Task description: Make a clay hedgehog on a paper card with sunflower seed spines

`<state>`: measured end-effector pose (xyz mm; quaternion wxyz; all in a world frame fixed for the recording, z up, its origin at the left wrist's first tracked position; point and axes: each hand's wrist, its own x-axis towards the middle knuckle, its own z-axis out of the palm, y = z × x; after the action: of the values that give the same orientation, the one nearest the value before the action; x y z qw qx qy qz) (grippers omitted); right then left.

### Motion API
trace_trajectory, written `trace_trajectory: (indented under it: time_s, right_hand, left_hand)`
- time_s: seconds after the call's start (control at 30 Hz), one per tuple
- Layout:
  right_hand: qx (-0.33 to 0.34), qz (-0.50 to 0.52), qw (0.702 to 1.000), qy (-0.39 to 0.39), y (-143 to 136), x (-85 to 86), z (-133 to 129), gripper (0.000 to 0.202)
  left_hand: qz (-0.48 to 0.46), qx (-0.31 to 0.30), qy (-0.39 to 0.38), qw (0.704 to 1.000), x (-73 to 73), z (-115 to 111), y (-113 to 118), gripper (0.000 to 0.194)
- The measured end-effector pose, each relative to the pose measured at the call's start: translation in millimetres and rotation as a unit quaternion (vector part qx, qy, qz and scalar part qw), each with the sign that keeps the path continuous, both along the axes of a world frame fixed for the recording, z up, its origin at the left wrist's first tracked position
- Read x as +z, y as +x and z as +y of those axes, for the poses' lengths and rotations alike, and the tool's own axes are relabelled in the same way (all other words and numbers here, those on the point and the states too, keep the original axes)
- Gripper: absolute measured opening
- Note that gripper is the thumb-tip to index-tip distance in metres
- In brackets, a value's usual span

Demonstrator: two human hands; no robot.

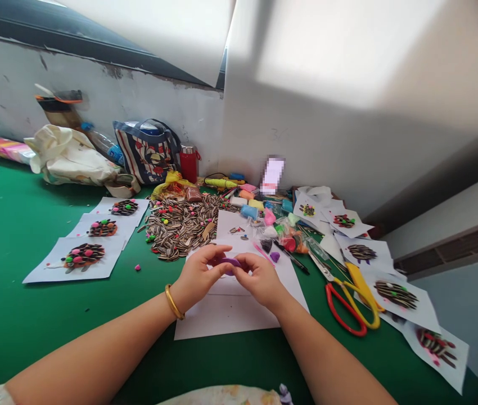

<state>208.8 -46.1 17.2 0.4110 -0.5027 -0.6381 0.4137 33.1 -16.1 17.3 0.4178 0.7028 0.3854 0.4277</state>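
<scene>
Left hand [201, 275]: one, gold bangle [174, 304] at the wrist; thumb and fingers pinching the left end of a purple clay piece [233, 262].

Right hand [260, 278]: one, bare at the wrist; thumb and fingertips pinching the right end of the same piece.

Purple clay piece: one, flat-looking and elongated, partly hidden by fingers. Position: directly between the two hands, at their fingertips. Long axis: roughly crosswise, left to right, running from one hand to the other. Nearer hand: neither; both touch it.

White sheet [230, 320]: below the hands, on the green counter [53, 332]. Contact between clay and sheet: cannot tell.

Purple lump [275, 257]: one, small, apart from the held piece, just beyond the right hand; nearer to the right hand than to the left. Black lump [266, 245] near it. Black pen [293, 260]: to the right of the lump, lying aslant.

Seed pile [180, 230]: striped, beyond the left hand and leftward.

Scissors [344, 301]: one pair, red and yellow handles, right of the right hand, blades pointing away from the person.

Decorated cards [45, 273]: three, overlapping in a row, far left. Further cards [428, 304]: overlapping, along the right edge.
</scene>
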Motion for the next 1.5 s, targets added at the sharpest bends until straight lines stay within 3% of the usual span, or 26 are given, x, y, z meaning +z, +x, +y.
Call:
trace_trajectory:
  time_s: [0.1, 0.3, 0.37, 0.53, 0.87, 1.0, 1.2, 1.37, 1.5]
  right_hand:
    - [0.014, -0.005, 1.000, 0.008, -0.5, 0.1, -0.4, 0.014]
    - [-0.003, -0.002, 1.000, 0.000, 0.4, 2.2, -0.4, 0.012]
    - [-0.006, -0.019, 1.000, 0.005, 1.1, 2.2, 0.0, 0.011]
    - [-0.001, -0.041, 0.999, 0.021, 2.2, -0.4, 0.8, 0.014]
    - [0.007, -0.017, 1.000, -0.003, 0.1, 0.3, -2.0, 0.011]
    - [0.018, -0.004, 1.000, -0.008, -0.1, 3.7, -1.6, 0.014]
    - [0.019, -0.037, 0.999, 0.020, 0.0, 2.7, -2.2, 0.015]
    - [-0.011, -0.049, 0.998, 0.043, 2.0, 3.7, -1.6, 0.012]
    - [-0.011, -0.070, 0.996, 0.045, 2.8, 2.5, -1.3, 0.012]
  left_hand:
    - [0.044, 0.004, 0.040, 0.998, 1.6, -0.2, 0.5, 0.010]
    - [0.014, 0.004, 0.006, 1.000, 0.6, -1.3, 1.7, 0.016]
    - [0.003, 0.007, 0.026, 1.000, -0.5, -1.6, 1.1, 0.022]
    - [0.064, -0.005, 0.078, 0.995, 0.9, -1.3, -0.5, 0.010]
    - [0.072, 0.003, 0.047, 0.996, 2.1, -1.8, 1.8, 0.015]
    - [0.028, 0.006, -0.001, 1.000, 1.6, -1.1, 1.4, 0.018]
    - [0.056, -0.003, 0.015, 0.998, 3.1, -1.7, 2.3, 0.017]
    - [-0.035, -0.029, -0.071, 0.996, 2.1, -3.1, 3.8, 0.023]
    - [0.009, -0.008, -0.033, 0.999, 3.2, -3.4, 2.9, 0.019]
